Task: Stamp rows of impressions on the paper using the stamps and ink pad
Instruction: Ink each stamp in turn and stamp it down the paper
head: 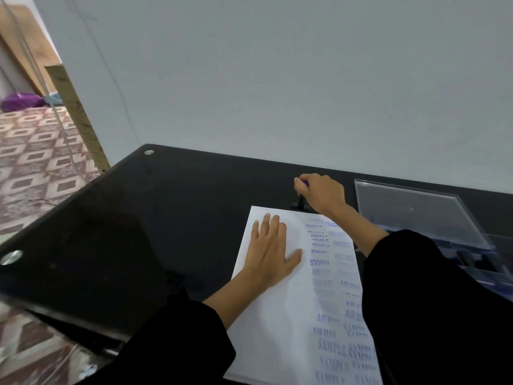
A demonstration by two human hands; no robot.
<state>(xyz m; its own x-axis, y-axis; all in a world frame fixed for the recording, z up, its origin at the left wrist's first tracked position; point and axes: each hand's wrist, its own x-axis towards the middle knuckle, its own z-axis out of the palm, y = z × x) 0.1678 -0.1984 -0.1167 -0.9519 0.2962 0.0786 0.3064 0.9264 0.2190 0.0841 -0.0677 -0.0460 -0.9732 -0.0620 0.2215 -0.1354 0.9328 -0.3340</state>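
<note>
A white sheet of paper [280, 323] lies on the black glass table [138, 232], its right half covered with blue impressions reading FRAGILE, AIR MAIL and SAMPLE. My left hand [270, 251] rests flat on the paper's upper left, fingers spread. My right hand [322, 193] is beyond the paper's far edge, closed around the top of a dark stamp [301, 202] with a purple cap, which stands upright on the table or on something dark there. I cannot make out the ink pad; it may be under the stamp.
A clear plastic box [416, 209] with its lid raised stands at the right, with dark stamps [477, 259] lying in its tray. A grey wall runs behind the table. Patterned floor shows at the left beyond the table's edge.
</note>
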